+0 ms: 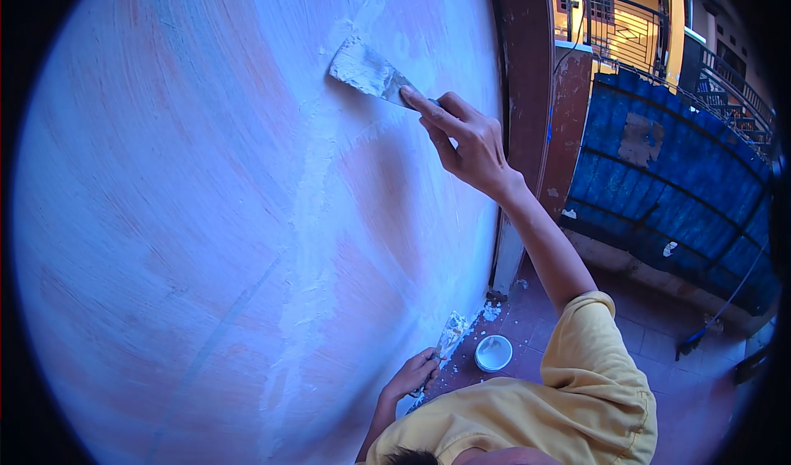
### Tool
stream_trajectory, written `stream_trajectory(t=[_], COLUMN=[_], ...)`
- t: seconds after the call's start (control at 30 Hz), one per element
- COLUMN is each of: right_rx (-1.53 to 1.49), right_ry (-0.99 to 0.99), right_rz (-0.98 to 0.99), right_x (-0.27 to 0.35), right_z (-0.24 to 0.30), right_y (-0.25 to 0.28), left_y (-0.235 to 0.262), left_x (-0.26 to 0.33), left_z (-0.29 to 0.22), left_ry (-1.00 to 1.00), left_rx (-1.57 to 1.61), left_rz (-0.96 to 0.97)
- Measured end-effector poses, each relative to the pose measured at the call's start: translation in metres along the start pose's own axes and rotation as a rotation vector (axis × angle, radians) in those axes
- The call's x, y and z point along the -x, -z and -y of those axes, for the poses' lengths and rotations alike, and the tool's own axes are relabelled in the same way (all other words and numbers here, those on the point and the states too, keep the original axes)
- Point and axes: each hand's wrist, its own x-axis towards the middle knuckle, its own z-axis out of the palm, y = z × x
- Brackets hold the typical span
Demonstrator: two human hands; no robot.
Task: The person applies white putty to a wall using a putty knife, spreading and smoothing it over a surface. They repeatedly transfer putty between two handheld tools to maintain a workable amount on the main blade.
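The broad putty knife [368,71] lay flat against the wall [165,218], its blade smeared with white filler and its handle end gripped by the right hand [465,140]. That hand was closed round the handle, the forefinger stretched out along the back of the blade and pressing it to the surface, the other fingers curled beneath. The blade pointed up and away from the hand, towards the left. From just below the blade a rough strip of white filler [309,243] ran down the wall, well beneath the right hand, ending near the left hand.

The left hand [412,374] hung low, far under the right one and close to the person's chest. It was clenched on the handle of a second putty knife [449,337], whose filler-caked blade stuck up and to the right of the fist.

Just right of that second blade, on the red tiled floor [676,383], sat a small round white tub [493,353], open and pale inside. The right arm came out of a yellow sleeve [589,358]. Beyond the right hand, to its right, stood a dark red door frame [527,70], and further off a blue railing panel [676,168].
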Motion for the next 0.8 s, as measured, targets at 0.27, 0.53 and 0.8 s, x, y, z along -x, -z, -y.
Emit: stream_trajectory(t=[0.27,0.53,0.8], right_rx=[0.051,-0.426,-0.763], right_ry=[-0.021,-0.252,-0.503], right_rz=[0.261,0.101,0.015], right_x=[0.003,-0.007,0.004], right_z=[0.028,0.046,0.059], right_y=[0.029,0.023,-0.009], left_y=[0.007,0.008,0.005], left_x=[-0.008,-0.011,-0.009], left_z=[0.002,0.001,0.000], left_ry=[0.004,-0.014,0.001], left_rx=[-0.028,-0.058,-0.044], left_rz=[0.040,0.081,0.067])
